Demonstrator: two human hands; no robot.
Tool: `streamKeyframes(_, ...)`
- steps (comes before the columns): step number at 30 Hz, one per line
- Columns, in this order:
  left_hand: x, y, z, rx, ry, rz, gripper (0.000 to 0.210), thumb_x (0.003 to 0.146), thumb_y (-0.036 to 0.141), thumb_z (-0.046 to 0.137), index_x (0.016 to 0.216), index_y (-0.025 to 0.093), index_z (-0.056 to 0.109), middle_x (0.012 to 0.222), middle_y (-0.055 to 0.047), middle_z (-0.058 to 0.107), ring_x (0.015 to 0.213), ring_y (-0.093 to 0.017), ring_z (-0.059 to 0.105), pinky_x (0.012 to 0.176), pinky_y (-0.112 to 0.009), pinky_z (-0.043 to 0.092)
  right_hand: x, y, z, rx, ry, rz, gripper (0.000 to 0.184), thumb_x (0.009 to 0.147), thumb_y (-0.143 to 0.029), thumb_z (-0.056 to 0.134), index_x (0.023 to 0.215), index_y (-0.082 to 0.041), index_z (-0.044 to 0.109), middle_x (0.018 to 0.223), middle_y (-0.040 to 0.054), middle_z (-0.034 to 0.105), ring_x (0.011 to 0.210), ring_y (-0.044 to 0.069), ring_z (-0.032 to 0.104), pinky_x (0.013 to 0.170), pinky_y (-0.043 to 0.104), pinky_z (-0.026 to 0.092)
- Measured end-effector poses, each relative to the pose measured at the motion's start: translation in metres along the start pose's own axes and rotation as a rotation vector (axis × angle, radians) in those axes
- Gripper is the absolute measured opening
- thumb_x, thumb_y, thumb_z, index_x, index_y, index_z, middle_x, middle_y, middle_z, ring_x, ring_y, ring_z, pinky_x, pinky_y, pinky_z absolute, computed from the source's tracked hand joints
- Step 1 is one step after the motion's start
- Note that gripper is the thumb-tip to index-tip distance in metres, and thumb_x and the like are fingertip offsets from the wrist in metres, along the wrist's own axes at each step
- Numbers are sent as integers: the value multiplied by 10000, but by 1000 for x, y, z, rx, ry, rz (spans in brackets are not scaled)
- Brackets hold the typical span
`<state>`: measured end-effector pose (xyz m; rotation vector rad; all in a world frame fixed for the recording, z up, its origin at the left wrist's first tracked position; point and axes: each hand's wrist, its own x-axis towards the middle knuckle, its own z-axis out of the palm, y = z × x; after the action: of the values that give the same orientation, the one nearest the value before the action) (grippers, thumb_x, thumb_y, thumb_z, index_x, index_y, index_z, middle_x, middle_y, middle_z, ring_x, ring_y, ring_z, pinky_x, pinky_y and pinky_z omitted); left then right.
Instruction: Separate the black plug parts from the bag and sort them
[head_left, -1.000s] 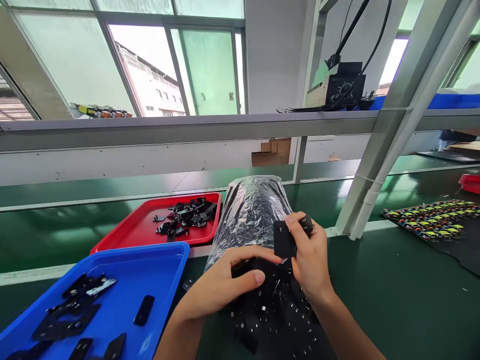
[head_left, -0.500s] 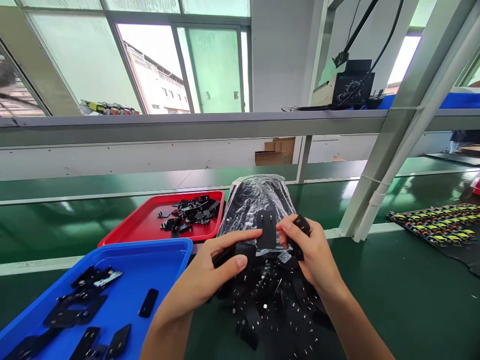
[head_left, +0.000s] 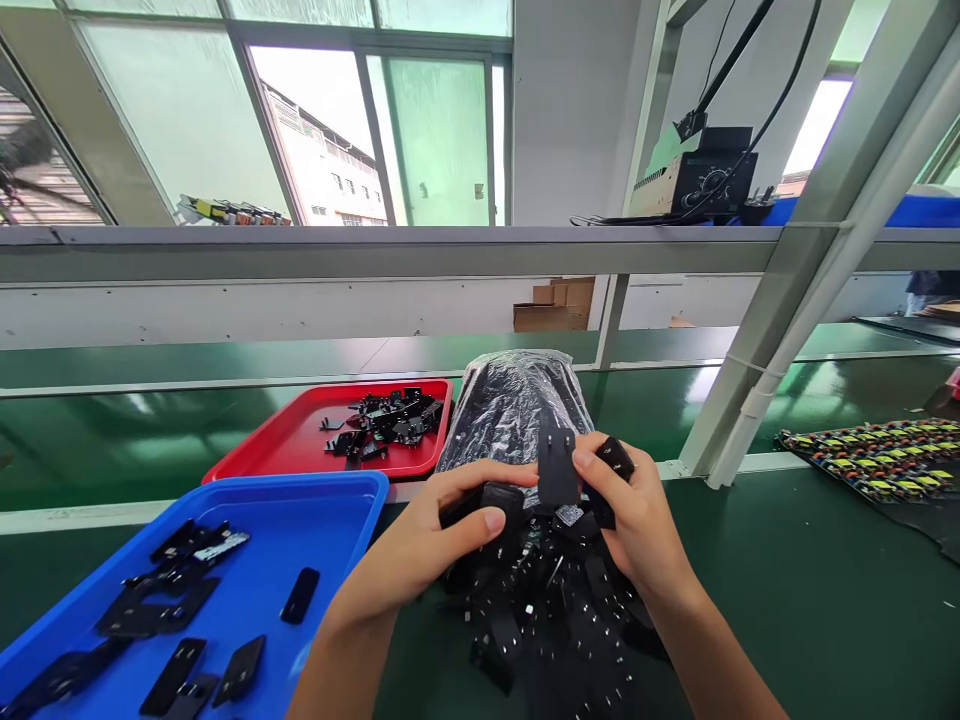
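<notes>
A flat black plate (head_left: 557, 468) with small holes stands upright between my hands, above a heap of small black parts (head_left: 555, 610). My right hand (head_left: 630, 510) pinches the plate's right edge with thumb and fingers; another dark piece (head_left: 615, 458) is tucked in that hand. My left hand (head_left: 450, 535) is closed around a dark blocky part (head_left: 502, 505), its index fingertip at the plate's left edge. Clear plastic wrap (head_left: 517, 400) covers a bundle right behind the plate. The undersides of the held parts are hidden by my fingers.
At left, a blue tray (head_left: 337, 520) holds several black plates. Behind it, a red tray (head_left: 285, 435) holds a pile of small black parts. A white slanted post (head_left: 757, 370) rises at right, beside rows of circuit boards (head_left: 877, 455) on the green bench (head_left: 810, 600).
The black plate has shifted slightly right in view. My right thumb and fingers have come onto its edge, and my left index finger has followed it. The whole view has turned a little.
</notes>
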<state>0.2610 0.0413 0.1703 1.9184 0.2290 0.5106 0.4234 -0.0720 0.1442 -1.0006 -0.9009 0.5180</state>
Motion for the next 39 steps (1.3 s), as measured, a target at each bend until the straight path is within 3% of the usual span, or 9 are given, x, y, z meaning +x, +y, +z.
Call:
streamKeyframes(5, -3, -2, -7, -8, -46, 4, 300, 875, 384, 595, 1169, 354, 645, 1269, 49, 628, 1263, -193, 492, 1076, -266, 336, 1, -2, 0, 48, 14, 2, 304, 836, -330, 644, 600, -181, 525, 574, -40, 441, 570, 100, 389, 544, 244, 298)
streamKeyframes(24, -5, 2, -5, 19, -32, 13, 286, 843, 412, 630, 1125, 382, 669, 1204, 68, 654, 1151, -179, 559, 1009, -238, 392, -3, 1, -9, -101, -150, -138, 271, 897, -364, 597, 689, -192, 572, 675, -22, 505, 642, 121, 446, 609, 267, 328)
streamKeyframes(39, -7, -4, -9, -23, -28, -41, 315, 842, 442, 619, 1148, 376, 650, 1170, 51, 659, 1079, -185, 595, 1009, -268, 399, -3, -1, -4, 14, -158, -5, 282, 874, -360, 624, 661, -183, 570, 622, -27, 494, 603, 105, 438, 566, 242, 327)
